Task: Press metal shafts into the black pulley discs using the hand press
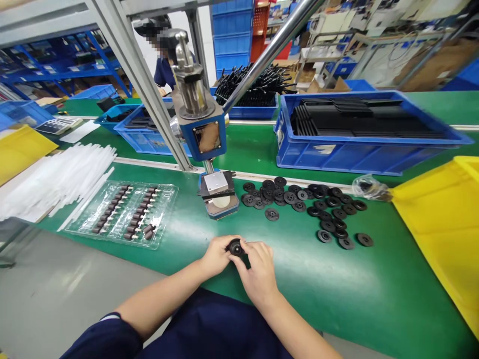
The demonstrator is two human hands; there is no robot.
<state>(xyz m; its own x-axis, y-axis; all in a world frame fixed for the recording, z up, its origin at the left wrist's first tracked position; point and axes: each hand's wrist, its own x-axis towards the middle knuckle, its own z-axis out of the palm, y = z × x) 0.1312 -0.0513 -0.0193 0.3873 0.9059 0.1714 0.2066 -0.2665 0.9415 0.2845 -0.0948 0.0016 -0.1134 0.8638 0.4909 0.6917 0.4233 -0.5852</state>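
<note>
Between my two hands, above the near edge of the green bench [299, 269], is a round black plastic wheel [235, 247] with a hole at its centre. My left hand [219, 255] grips its left side, and my right hand [258, 264] pinches it from the right. Just beyond them stands a blue hand press [204, 134] with a metal block [216, 182] above its base. Several loose black discs [272, 214] lie to the right of the press. On the left, a clear plastic tray [159, 234] holds rows of small dark parts with light pins [139, 217].
White strips [71, 174] are piled at the left. A blue bin [337, 149] of black flat parts stands behind the discs, and a yellow bin [445, 219] is at the right. A metal post [149, 94] rises beside the press. Another person [164, 72] is across the bench.
</note>
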